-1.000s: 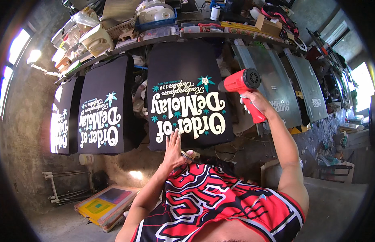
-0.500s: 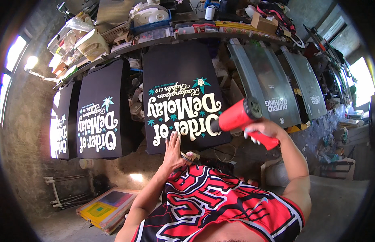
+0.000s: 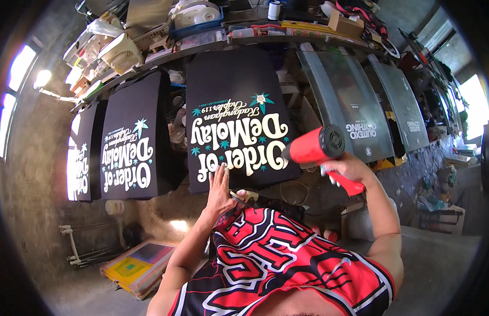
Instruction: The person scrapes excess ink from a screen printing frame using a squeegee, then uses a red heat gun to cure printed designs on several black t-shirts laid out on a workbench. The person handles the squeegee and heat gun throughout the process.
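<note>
While a red plastic heat gun (image 3: 314, 148), barrel-shaped with a round dark vent at its back end, is gripped in the right hand (image 3: 345, 169), its nozzle is pointed at the right edge of the cream lettering on a black garment (image 3: 235, 100). The right hand's fingers are wrapped tightly round the red handle. The garment, matte and smooth, is stretched flat over a long rounded board at the centre of the scene, and its print of glossy cream script with small teal stars is seen upside down. The left hand (image 3: 219, 190) is laid open against the garment's near edge, fingers together and extended, palm on the cloth just below the lettering; nothing is clasped in it.

To the left, a second black printed garment (image 3: 130, 142) of the same design is mounted on its own board, and a third (image 3: 81, 158) is seen further left. To the right, two bare grey platens (image 3: 344, 95) with a dull metallic sheen are angled away. A cluttered shelf (image 3: 213, 39) at the far side is loaded with a white fan, boxes and containers. Rough concrete walls are lit by bright windows at both sides, and a framed printing screen (image 3: 139, 266) with yellow mesh is left on the floor at near left. A red, black and white jersey (image 3: 276, 263) is worn by the person.
</note>
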Action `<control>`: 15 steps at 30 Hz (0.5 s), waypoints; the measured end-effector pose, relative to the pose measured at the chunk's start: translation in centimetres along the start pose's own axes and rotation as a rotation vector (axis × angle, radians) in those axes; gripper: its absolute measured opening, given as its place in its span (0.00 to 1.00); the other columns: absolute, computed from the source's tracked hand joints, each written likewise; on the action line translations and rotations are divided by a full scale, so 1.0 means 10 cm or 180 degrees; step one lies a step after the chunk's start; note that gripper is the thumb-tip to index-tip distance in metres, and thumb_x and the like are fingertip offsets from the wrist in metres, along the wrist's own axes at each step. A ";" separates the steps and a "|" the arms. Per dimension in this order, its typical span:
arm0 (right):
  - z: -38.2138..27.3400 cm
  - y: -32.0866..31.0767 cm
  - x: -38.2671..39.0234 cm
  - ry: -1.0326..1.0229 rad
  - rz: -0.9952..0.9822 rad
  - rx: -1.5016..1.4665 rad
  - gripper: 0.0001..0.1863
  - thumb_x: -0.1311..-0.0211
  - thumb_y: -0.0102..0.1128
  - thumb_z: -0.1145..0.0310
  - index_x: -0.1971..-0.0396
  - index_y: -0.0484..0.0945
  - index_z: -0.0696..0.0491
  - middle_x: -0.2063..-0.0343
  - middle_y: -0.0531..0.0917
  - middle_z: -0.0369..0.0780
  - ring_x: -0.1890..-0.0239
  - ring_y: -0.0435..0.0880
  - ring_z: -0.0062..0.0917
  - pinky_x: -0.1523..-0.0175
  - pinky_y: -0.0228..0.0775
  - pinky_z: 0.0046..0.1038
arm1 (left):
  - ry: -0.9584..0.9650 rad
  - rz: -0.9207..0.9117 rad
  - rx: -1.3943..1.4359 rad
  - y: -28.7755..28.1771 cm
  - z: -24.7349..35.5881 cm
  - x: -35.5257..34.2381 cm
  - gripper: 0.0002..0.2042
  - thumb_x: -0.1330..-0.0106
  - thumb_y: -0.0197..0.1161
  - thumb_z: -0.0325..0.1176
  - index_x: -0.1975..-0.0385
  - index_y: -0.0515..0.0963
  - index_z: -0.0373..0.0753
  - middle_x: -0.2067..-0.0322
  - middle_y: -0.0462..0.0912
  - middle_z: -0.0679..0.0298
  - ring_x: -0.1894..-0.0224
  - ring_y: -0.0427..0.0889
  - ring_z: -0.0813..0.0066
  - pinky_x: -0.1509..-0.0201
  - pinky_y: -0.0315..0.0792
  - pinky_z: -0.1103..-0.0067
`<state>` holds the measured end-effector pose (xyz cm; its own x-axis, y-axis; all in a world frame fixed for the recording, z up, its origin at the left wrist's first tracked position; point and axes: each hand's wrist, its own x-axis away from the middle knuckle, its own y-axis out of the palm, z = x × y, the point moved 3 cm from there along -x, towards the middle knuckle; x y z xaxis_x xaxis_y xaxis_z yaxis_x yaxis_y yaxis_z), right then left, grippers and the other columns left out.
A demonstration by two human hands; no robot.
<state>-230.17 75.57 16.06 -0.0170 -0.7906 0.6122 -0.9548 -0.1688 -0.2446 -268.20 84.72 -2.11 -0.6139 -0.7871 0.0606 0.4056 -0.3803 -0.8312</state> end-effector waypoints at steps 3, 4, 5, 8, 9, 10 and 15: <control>-0.06 0.03 -0.11 -0.0381 0.0496 -0.0107 0.17 0.40 0.65 0.60 0.57 0.82 0.56 0.70 0.85 0.39 0.74 0.84 0.24 0.70 0.77 0.30 | -0.0149 0.0043 -0.0047 0.00 -0.03 0.05 0.53 0.38 0.62 0.66 0.28 0.54 0.23 0.24 0.50 0.40 0.20 0.45 0.44 0.20 0.37 0.50; -0.05 0.13 -0.14 -0.0270 0.0121 -0.0220 0.17 0.39 0.66 0.61 0.56 0.82 0.56 0.69 0.86 0.39 0.73 0.84 0.24 0.69 0.77 0.29 | -0.0145 0.0100 0.0023 -0.01 -0.04 0.07 0.53 0.38 0.62 0.66 0.28 0.55 0.23 0.24 0.50 0.40 0.20 0.45 0.44 0.20 0.37 0.50; -0.03 0.22 -0.17 -0.0175 -0.0134 -0.0241 0.17 0.39 0.67 0.61 0.55 0.82 0.56 0.68 0.86 0.38 0.73 0.84 0.23 0.69 0.77 0.29 | -0.0234 0.0091 -0.0055 -0.01 -0.06 0.10 0.53 0.38 0.62 0.66 0.28 0.55 0.23 0.24 0.50 0.40 0.20 0.45 0.44 0.20 0.36 0.50; -0.07 0.44 -0.26 -0.0269 -0.0778 -0.0238 0.20 0.38 0.69 0.60 0.50 0.82 0.55 0.65 0.87 0.38 0.71 0.84 0.22 0.67 0.77 0.29 | -0.0295 0.0235 -0.0088 -0.05 -0.13 0.18 0.52 0.38 0.62 0.65 0.28 0.56 0.22 0.24 0.50 0.40 0.20 0.45 0.44 0.20 0.36 0.50; -0.10 0.47 -0.31 -0.0252 -0.0852 -0.0097 0.20 0.38 0.68 0.60 0.50 0.82 0.54 0.65 0.87 0.38 0.71 0.84 0.22 0.68 0.77 0.29 | -0.0345 0.0266 -0.0083 -0.07 -0.16 0.20 0.52 0.38 0.63 0.64 0.28 0.56 0.22 0.24 0.50 0.40 0.20 0.45 0.44 0.20 0.36 0.50; -0.16 0.45 -0.38 -0.0283 -0.0605 -0.0192 0.19 0.37 0.67 0.60 0.50 0.82 0.54 0.66 0.87 0.38 0.72 0.84 0.22 0.68 0.77 0.29 | -0.0391 0.0303 -0.0076 -0.09 -0.19 0.22 0.52 0.38 0.63 0.64 0.28 0.56 0.22 0.24 0.50 0.40 0.20 0.45 0.44 0.20 0.36 0.50; -0.39 0.48 -0.53 -0.0814 0.0107 -0.0217 0.18 0.37 0.65 0.60 0.51 0.83 0.53 0.69 0.86 0.38 0.73 0.83 0.22 0.69 0.77 0.29 | -0.0652 0.0463 0.0023 -0.16 -0.32 0.33 0.52 0.38 0.65 0.63 0.28 0.55 0.23 0.24 0.51 0.39 0.21 0.45 0.43 0.20 0.37 0.49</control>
<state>-235.86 81.24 14.57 0.0182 -0.9196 0.3925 -0.9729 -0.1067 -0.2049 -273.04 84.30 -2.40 -0.3990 -0.9155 0.0519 0.4848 -0.2587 -0.8355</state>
